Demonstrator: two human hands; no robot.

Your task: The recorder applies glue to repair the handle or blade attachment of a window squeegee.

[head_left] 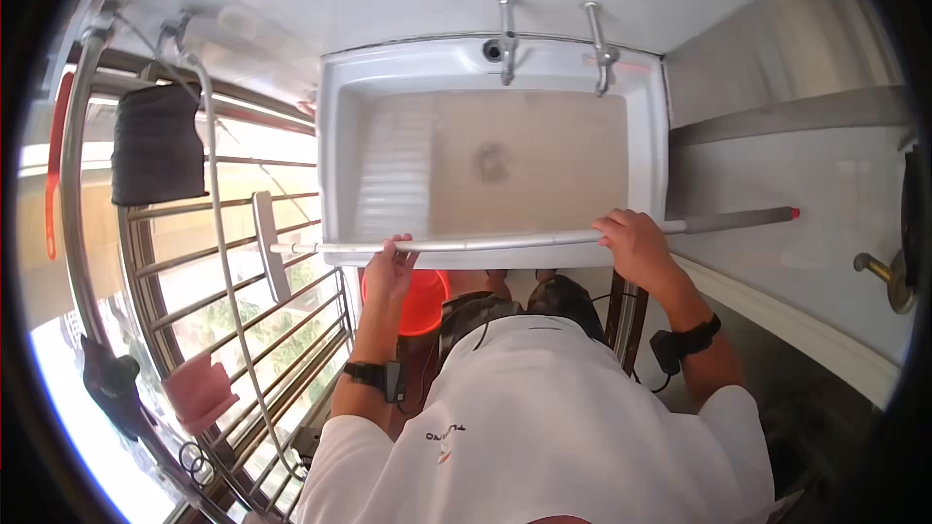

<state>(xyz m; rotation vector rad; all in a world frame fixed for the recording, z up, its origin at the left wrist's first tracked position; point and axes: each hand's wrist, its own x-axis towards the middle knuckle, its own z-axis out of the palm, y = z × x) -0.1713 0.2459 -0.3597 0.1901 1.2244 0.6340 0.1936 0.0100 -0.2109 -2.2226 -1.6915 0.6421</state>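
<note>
A long whitish pole (pixel 505 243) lies level across the front rim of a white sink (pixel 648 155). Its left end carries a narrow flat grey head (pixel 271 247), like a flat mop or squeegee; which one I cannot tell. A grey grip with a red tip (pixel 743 219) forms its right end. My left hand (pixel 391 272) is closed round the pole near the sink's left front corner. Farther right, my right hand (pixel 636 243) holds it from above, close to the grip. Cloudy brownish water (pixel 544 155) covers the sink's bottom, with a dark drain showing through.
Two metal taps (pixel 506 39) stick out over the sink's back edge. Below the left hand stands a red bucket (pixel 424 303). Window bars (pixel 175 264) run along the left, with a dark cloth (pixel 160 144) and a pink cloth (pixel 199 392) hanging there. A tiled wall is at right.
</note>
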